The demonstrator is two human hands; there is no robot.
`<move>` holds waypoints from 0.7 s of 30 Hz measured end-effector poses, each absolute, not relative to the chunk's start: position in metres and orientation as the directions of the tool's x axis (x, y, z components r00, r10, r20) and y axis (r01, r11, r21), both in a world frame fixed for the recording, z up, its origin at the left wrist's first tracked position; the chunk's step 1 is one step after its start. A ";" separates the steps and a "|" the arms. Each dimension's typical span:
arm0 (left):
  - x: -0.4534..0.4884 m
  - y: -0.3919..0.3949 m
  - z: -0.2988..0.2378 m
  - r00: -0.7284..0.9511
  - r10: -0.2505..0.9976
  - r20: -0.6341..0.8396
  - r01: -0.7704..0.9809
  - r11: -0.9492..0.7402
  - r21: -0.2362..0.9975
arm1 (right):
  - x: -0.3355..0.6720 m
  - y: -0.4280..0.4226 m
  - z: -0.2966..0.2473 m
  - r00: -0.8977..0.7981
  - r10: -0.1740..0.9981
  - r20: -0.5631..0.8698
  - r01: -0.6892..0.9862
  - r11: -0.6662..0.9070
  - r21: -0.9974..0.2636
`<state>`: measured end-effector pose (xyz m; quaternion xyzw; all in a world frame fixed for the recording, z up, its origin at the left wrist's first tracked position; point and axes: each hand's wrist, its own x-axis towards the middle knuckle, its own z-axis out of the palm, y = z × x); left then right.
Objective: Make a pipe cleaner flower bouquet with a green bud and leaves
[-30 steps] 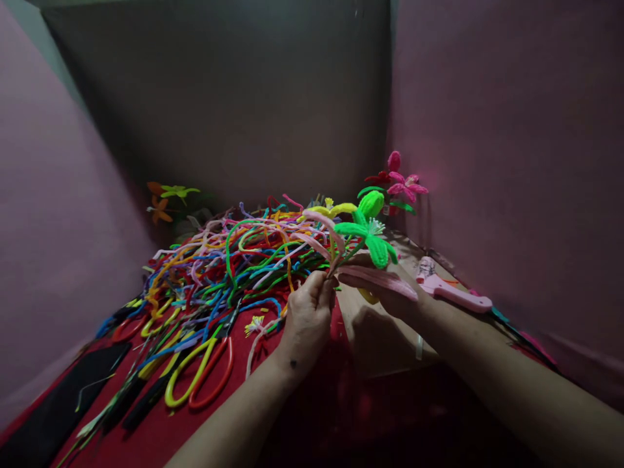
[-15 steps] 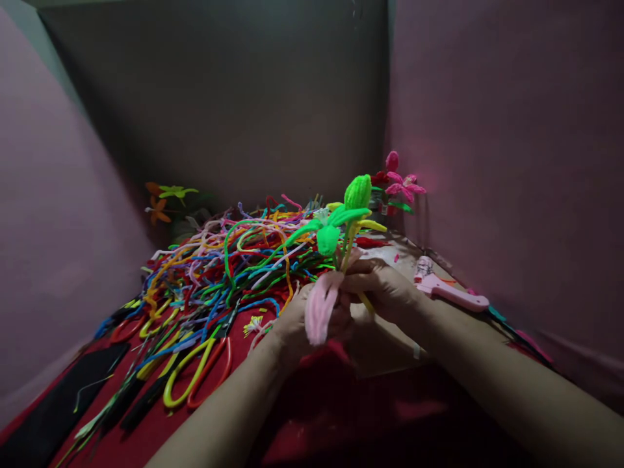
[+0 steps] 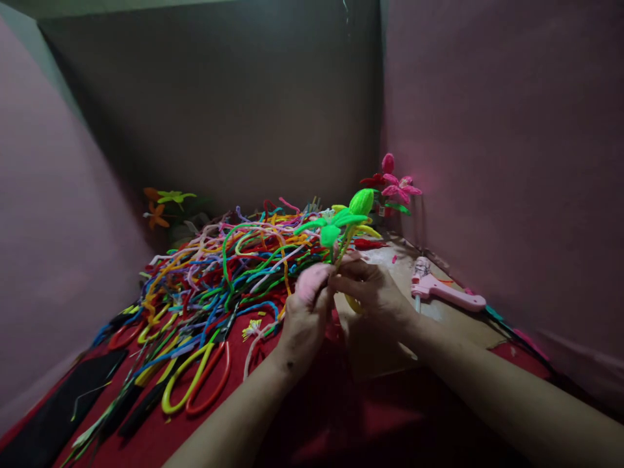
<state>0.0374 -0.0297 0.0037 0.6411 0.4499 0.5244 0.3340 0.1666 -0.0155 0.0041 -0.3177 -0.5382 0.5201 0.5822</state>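
Note:
Both my hands meet above the table's middle. A green pipe-cleaner flower [image 3: 347,218] with a yellow piece stands up from between them. My left hand [image 3: 305,318] is closed on a pale pink pipe cleaner [image 3: 311,283] at the flower's stem. My right hand [image 3: 375,289] pinches the stem from the right, fingers closed. The stem itself is mostly hidden by the fingers.
A big heap of coloured pipe cleaners [image 3: 219,266] covers the red table [image 3: 302,422] to the left. Yellow and red-handled scissors [image 3: 195,377] lie in front of it. A pink glue gun [image 3: 441,289] lies right. Finished flowers stand at back right [image 3: 394,185] and back left [image 3: 163,201].
The pink pipe cleaner, first stretched out over my right hand, now sits bunched at the stem under my left fingers. The green flower rose, then dropped a little and tilted.

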 end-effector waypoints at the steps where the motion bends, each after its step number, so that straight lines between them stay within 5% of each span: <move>1: 0.036 -0.030 0.006 0.057 0.942 0.331 0.167 -0.336 0.927 | 0.167 -0.016 0.004 -0.123 0.945 0.303 -0.225 0.271 -0.936; 7: 0.034 -0.028 0.015 0.245 0.961 0.127 -0.118 -0.100 0.988 | 0.172 -0.015 0.008 -0.104 0.957 0.272 -0.315 0.228 -0.922; 12: 0.035 -0.025 0.010 0.455 0.889 0.057 -0.399 0.146 0.905 | 0.172 -0.018 0.014 -0.194 0.958 0.213 -0.399 0.122 -0.909; 17: 0.031 -0.024 0.002 0.613 0.788 0.056 -0.471 0.308 0.827 | 0.172 -0.021 0.010 -0.318 0.914 0.253 -0.487 0.072 -0.870; 21: 0.028 -0.026 -0.001 0.715 0.697 0.053 -0.453 0.404 0.795 | 0.179 -0.021 0.009 -0.407 0.865 0.294 -0.319 0.167 -0.933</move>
